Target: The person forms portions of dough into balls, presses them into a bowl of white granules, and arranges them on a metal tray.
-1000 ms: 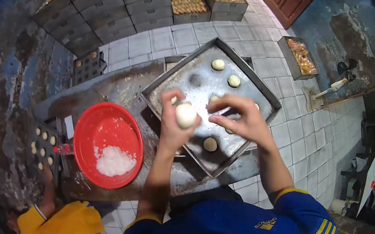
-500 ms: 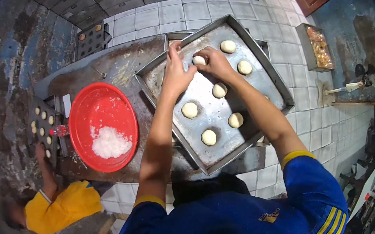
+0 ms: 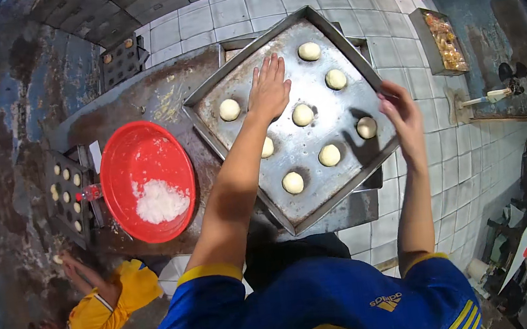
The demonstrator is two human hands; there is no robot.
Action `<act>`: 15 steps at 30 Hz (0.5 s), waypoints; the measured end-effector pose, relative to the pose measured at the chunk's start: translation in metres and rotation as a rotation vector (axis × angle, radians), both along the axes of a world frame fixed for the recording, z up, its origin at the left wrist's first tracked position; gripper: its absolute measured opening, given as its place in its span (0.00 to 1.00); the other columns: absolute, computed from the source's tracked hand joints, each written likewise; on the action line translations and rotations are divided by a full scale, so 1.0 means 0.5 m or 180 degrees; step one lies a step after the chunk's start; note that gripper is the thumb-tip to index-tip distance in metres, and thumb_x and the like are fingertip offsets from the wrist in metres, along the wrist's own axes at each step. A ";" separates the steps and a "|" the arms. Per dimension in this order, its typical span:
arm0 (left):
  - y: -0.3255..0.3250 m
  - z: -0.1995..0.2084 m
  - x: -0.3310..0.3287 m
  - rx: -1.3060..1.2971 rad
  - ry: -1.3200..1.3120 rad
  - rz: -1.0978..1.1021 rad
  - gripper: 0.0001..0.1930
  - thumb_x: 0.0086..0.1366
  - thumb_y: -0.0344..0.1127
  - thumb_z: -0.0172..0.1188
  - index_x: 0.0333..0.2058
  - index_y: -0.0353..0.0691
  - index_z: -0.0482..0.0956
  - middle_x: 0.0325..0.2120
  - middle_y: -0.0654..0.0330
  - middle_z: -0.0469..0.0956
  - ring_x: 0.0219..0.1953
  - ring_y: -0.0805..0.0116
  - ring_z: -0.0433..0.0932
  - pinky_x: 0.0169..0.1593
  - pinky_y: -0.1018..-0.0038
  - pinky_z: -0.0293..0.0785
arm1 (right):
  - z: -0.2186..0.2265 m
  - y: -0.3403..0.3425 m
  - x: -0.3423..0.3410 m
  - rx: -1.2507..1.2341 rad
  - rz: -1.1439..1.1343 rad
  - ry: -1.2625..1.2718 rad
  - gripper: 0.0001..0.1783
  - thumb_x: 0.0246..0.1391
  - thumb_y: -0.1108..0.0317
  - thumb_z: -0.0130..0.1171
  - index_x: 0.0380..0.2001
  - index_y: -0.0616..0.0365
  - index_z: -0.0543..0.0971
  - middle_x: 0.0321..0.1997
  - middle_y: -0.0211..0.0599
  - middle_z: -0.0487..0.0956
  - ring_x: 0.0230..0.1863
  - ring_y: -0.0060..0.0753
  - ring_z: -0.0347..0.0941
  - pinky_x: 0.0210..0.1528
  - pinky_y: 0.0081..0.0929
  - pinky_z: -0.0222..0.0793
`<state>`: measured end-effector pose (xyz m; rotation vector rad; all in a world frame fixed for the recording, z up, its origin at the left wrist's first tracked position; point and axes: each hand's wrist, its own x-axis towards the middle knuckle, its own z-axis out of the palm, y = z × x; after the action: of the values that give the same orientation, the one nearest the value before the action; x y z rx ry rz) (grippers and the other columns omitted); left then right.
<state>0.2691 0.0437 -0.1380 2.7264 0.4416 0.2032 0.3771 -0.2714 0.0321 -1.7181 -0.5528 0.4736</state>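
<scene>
A large metal baking tray (image 3: 287, 142) with raised walls lies turned at an angle in front of me. Several round pale dough balls (image 3: 302, 115) are spaced over its floor. My left hand (image 3: 269, 90) is laid flat, palm down, over the tray's far middle part, its fingers stretched out. Whatever is under that palm is hidden, and my left forearm partly covers one dough ball (image 3: 267, 147). My right hand (image 3: 403, 114) is at the tray's right wall, with its fingers and thumb closed on the rim. Just inside that wall sits another dough ball (image 3: 366, 127).
Left of the tray stands a red basin (image 3: 122, 182) with a white heap (image 3: 163, 201) in it. Beyond are a plastic bottle (image 3: 88, 193) and a darker tray of dough pieces (image 3: 69, 201). A person in yellow (image 3: 113, 308) works at lower left. Another metal tray lies beneath mine.
Both hands were around one dough ball at the tray's far part. My left hand has flattened there; my right has moved right to the rim. The other person's hand has left the darker tray.
</scene>
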 end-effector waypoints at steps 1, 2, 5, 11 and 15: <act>0.007 -0.003 -0.007 -0.0219 -0.0046 0.0002 0.37 0.80 0.51 0.44 0.79 0.38 0.50 0.81 0.48 0.44 0.82 0.45 0.43 0.81 0.44 0.41 | 0.023 -0.024 -0.018 -0.0018 -0.0074 0.0004 0.27 0.69 0.65 0.64 0.67 0.65 0.74 0.66 0.44 0.78 0.66 0.39 0.76 0.67 0.34 0.71; 0.015 0.002 -0.009 -0.0217 0.0171 0.0032 0.38 0.80 0.53 0.44 0.79 0.38 0.50 0.81 0.48 0.43 0.82 0.45 0.42 0.80 0.42 0.39 | 0.041 -0.040 -0.037 -0.0020 -0.0197 0.0084 0.27 0.71 0.63 0.62 0.67 0.65 0.74 0.67 0.45 0.77 0.67 0.40 0.76 0.65 0.33 0.72; 0.048 0.036 -0.012 -0.1084 0.0278 0.0093 0.42 0.78 0.62 0.44 0.80 0.46 0.48 0.82 0.51 0.40 0.83 0.47 0.34 0.80 0.40 0.32 | 0.066 -0.079 -0.102 0.0202 -0.0465 0.0009 0.28 0.74 0.57 0.59 0.68 0.65 0.73 0.68 0.46 0.76 0.66 0.44 0.77 0.62 0.33 0.76; -0.007 0.255 -0.286 -0.1222 -0.2754 0.0701 0.22 0.65 0.29 0.63 0.58 0.40 0.76 0.59 0.47 0.75 0.63 0.46 0.73 0.69 0.54 0.66 | 0.038 -0.187 -0.213 0.0113 -0.0828 0.0096 0.28 0.76 0.50 0.53 0.68 0.56 0.73 0.69 0.40 0.76 0.65 0.36 0.74 0.63 0.36 0.66; 0.126 0.166 -0.638 -0.0576 -0.2423 0.1998 0.12 0.65 0.29 0.62 0.47 0.38 0.81 0.45 0.48 0.81 0.53 0.48 0.78 0.59 0.58 0.74 | 0.022 -0.175 -0.300 0.0073 -0.0973 0.0205 0.23 0.76 0.53 0.55 0.65 0.55 0.77 0.65 0.36 0.79 0.59 0.29 0.75 0.57 0.31 0.67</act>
<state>-0.0500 0.1065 -0.0551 2.0330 0.9837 1.2278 0.2272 -0.3588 0.0432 -1.7221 -0.2416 0.3013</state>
